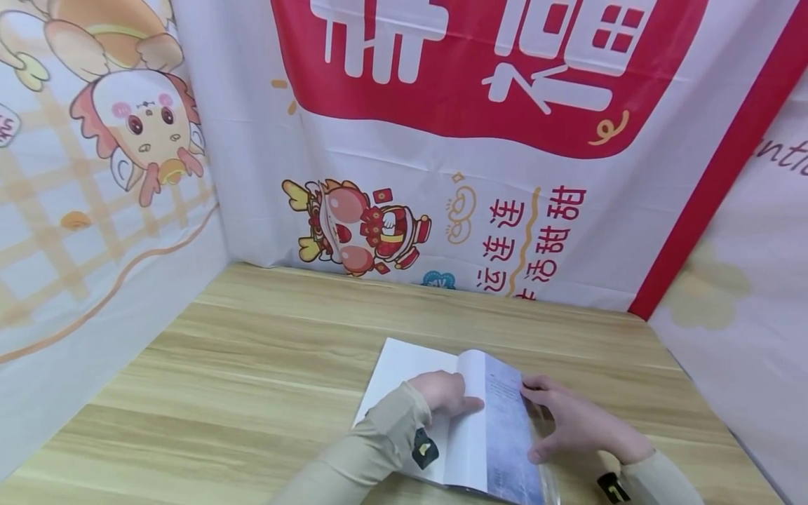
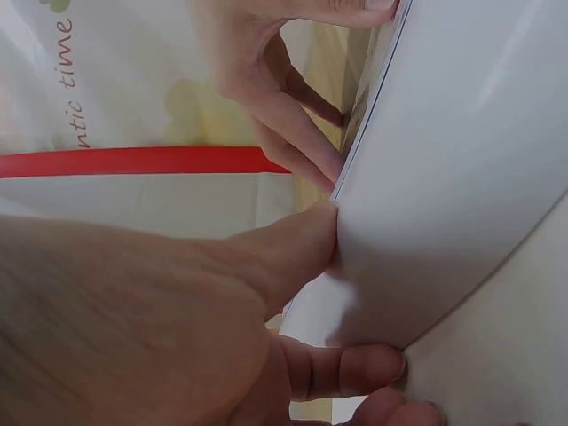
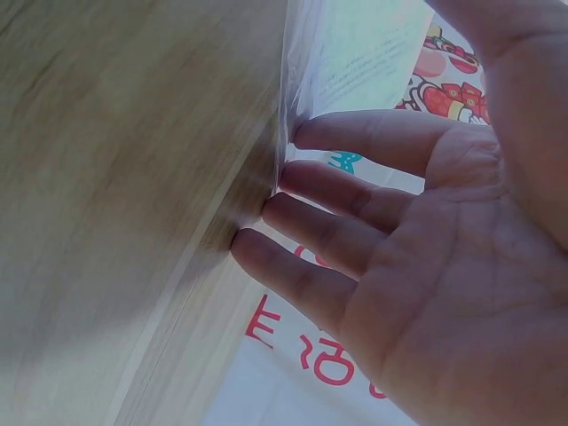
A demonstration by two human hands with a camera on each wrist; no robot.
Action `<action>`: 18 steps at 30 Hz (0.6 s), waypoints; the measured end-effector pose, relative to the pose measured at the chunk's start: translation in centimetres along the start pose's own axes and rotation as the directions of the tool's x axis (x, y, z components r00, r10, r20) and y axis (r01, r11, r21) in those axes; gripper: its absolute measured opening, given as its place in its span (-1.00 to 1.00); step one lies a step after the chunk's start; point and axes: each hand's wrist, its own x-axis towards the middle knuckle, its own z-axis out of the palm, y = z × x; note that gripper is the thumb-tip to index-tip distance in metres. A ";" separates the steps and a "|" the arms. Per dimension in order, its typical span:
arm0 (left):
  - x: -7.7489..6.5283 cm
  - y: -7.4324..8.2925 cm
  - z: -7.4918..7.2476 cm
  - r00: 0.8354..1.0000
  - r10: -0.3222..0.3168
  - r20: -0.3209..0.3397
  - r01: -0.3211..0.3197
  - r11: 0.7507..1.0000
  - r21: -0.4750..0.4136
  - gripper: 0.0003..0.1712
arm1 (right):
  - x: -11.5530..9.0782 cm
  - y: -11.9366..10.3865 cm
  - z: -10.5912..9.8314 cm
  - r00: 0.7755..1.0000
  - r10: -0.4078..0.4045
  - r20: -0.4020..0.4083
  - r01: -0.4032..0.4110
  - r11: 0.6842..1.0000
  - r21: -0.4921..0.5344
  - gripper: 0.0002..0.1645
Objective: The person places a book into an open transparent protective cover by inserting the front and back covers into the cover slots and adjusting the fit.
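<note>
An opened book (image 1: 410,365) with blank white pages lies on the table, with a bluish-purple printed sheet (image 1: 508,428) along its right side. A clear plastic cover (image 3: 297,80) extends past that side. My left hand (image 1: 445,393) presses on the white page; in the left wrist view its thumb lies at the page edge and its fingers by the crease (image 2: 461,306). My right hand (image 1: 581,424) spans the right edge, thumb on the printed sheet. In the right wrist view its extended fingertips (image 3: 266,257) touch the table beside the plastic.
The wood-grain table (image 1: 240,379) extends around the book. A printed cloth (image 1: 391,154) hangs along its back, with more patterned cloth (image 1: 126,231) at the left and pale cloth (image 1: 745,337) at the right. Black bands (image 1: 424,449) are on both wrists.
</note>
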 end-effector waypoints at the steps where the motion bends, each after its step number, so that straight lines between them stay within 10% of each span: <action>1: 0.0 0.0 0.0 1.000 -0.001 -0.003 0.001 1.000 0.000 -0.43 | 0.0 0.0 0.0 1.000 0.003 0.003 -0.003 1.000 0.003 0.29; 18: 0.2 0.0 0.6 0.996 0.046 -0.081 -0.038 0.994 0.098 -0.40 | 0.0 -0.1 0.1 1.000 0.007 0.000 -0.007 1.000 -0.019 0.26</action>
